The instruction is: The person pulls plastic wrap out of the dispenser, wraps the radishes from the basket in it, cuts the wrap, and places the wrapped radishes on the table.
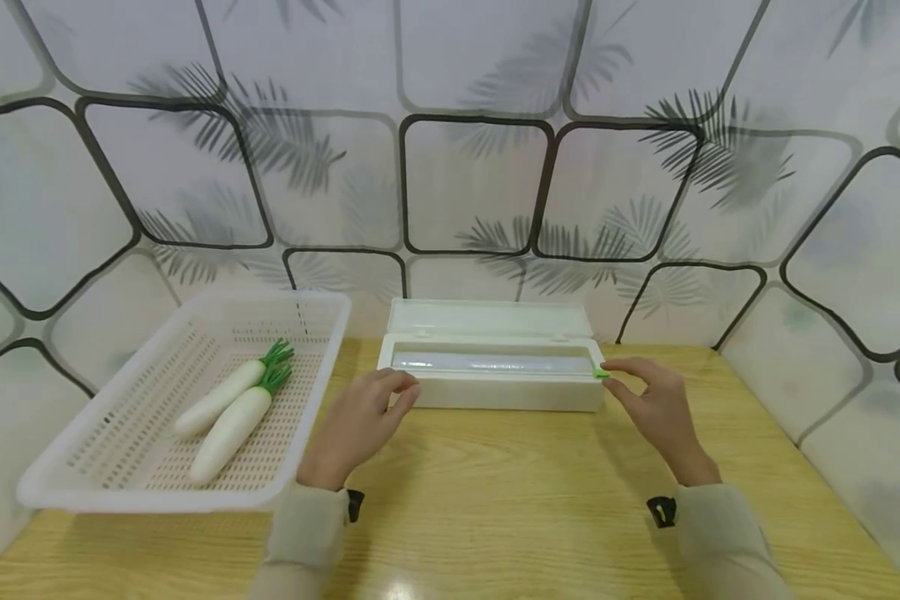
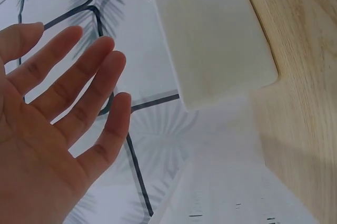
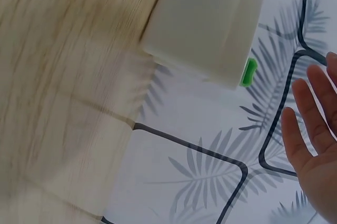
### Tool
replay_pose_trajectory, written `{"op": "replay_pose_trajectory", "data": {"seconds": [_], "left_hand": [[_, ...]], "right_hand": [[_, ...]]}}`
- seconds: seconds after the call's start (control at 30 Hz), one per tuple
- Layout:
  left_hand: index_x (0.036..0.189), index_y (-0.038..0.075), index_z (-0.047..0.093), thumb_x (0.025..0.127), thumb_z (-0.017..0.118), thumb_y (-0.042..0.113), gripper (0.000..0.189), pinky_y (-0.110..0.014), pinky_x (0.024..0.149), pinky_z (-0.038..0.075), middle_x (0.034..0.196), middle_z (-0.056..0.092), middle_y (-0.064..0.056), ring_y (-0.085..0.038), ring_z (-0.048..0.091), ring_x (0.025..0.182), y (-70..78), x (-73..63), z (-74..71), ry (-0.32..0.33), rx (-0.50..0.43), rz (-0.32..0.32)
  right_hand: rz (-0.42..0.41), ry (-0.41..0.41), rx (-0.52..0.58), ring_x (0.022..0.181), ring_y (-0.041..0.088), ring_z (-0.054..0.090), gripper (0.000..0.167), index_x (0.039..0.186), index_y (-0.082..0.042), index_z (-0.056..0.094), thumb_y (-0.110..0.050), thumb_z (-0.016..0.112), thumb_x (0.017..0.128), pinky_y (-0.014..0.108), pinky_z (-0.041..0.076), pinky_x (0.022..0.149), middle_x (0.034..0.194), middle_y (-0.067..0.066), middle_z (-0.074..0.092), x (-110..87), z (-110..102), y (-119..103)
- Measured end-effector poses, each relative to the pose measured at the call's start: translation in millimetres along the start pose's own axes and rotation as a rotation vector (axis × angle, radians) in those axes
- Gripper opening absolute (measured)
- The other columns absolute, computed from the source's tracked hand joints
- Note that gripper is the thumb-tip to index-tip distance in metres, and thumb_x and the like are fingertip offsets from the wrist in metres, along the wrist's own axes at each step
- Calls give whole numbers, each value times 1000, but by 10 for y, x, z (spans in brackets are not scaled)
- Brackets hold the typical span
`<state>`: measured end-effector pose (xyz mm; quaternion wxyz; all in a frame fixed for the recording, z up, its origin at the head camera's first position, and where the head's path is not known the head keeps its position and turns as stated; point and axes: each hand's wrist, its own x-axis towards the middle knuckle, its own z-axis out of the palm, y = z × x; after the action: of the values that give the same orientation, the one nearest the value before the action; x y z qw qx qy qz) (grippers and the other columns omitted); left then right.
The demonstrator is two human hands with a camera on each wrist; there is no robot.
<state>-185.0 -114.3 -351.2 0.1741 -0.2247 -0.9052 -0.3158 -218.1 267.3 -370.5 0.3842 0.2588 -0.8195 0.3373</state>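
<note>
A long white cling film box [image 1: 506, 395] lies across the table with its hinged lid [image 1: 487, 317] raised. Inside it shows a roll of clear film [image 1: 495, 362]. A small green slide cutter [image 1: 602, 373] sits at the box's right front edge. My left hand [image 1: 360, 423] is by the box's left front corner; in the left wrist view its fingers spread, apart from the box, holding nothing. Beside the green cutter is my right hand [image 1: 656, 412], thumb and forefinger parted. The right wrist view shows its visible fingers straight and off the cutter; its thumb is out of that view.
A white slotted basket [image 1: 322, 400] stands on the left with two white radishes [image 1: 228, 435] with green tops in it. The wooden table [image 1: 510, 500] meets a patterned backdrop [image 1: 480, 183] behind the box and at both sides.
</note>
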Motion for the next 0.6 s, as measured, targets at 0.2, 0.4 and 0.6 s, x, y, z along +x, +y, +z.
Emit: {"op": "replay_pose_trajectory", "data": {"seconds": [0.2, 0.4, 0.6], "left_hand": [[107, 2, 73, 102, 63, 14, 17, -47, 79, 56, 106, 71, -12, -33, 67, 97, -72, 111, 43, 35, -20, 0], [110, 2, 72, 102, 62, 15, 18, -48, 81, 56, 110, 70, -15, -33, 66, 99, -133, 195, 93, 70, -13, -5], [109, 2, 72, 101, 64, 13, 16, -47, 81, 55, 109, 70, -13, -32, 66, 96, -186, 246, 158, 81, -19, -5]], "right_hand": [[-1, -23, -22, 83, 37, 70, 28, 95, 7, 74, 20, 80, 70, 5, 40, 84, 91, 18, 74, 55, 94, 26], [18, -57, -37, 87, 40, 70, 26, 95, 7, 74, 18, 80, 73, 18, 49, 83, 94, 21, 74, 98, 171, 92], [21, -73, -36, 44, 12, 50, 24, 95, 6, 75, 17, 80, 74, 31, 52, 61, 94, 22, 74, 119, 214, 106]]}}
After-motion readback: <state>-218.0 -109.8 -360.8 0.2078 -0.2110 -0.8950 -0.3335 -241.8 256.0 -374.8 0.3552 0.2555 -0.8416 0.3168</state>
